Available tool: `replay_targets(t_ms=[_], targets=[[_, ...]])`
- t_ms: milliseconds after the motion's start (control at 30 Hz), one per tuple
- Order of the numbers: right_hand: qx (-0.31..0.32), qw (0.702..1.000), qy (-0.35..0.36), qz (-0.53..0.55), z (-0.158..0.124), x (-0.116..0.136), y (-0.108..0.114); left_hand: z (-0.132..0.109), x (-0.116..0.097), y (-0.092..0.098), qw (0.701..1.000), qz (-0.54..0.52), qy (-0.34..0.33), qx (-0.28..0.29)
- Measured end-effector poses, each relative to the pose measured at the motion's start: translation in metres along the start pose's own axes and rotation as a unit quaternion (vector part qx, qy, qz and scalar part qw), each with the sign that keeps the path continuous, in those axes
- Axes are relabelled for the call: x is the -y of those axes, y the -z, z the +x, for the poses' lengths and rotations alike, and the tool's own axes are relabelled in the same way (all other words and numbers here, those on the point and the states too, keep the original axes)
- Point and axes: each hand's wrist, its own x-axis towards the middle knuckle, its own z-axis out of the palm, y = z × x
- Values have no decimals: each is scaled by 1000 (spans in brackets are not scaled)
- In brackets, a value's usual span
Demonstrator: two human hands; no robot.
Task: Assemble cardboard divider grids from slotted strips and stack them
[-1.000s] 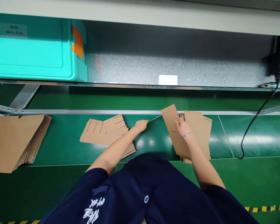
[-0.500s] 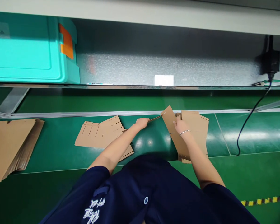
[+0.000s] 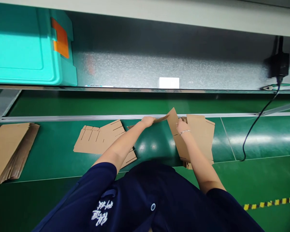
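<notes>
My left hand point(image 3: 148, 121) is closed on a flat piece of cardboard, seen almost edge-on, which runs right to a creased, upright panel of the cardboard blank point(image 3: 172, 119). The fingers of my right hand point(image 3: 183, 126), with a thin bracelet at the wrist, curl around that panel's right edge. Beneath my right hand and forearm lies a pile of cardboard blanks point(image 3: 201, 135). Slotted cardboard pieces point(image 3: 94, 140) rest on the green surface to the left, partly covered by my left forearm.
Folded cardboard sheets point(image 3: 9, 145) are stacked at far left. Above, a metal shelf point(image 3: 125, 69) carries a teal bin point(image 3: 16, 48) with an orange latch, a small white box point(image 3: 169, 82) and a black power adapter point(image 3: 279, 64). Its cable point(image 3: 258, 116) hangs down on the right.
My left hand has moved slightly up, and the cardboard it holds now shows a bend. My right hand has shifted a little left along the panel. The view has shifted slightly.
</notes>
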Motion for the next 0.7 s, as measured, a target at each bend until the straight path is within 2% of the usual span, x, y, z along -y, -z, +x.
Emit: replay_targets(t_ms=[233, 533, 700], targets=[[10, 999, 7, -30, 9, 7, 1, 2, 15, 3, 999, -22, 33, -15], [13, 998, -2, -54, 9, 31, 5, 12, 23, -2, 999, -26, 34, -28], [15, 999, -5, -48, 11, 25, 7, 10, 25, 2, 998, -44, 39, -35]])
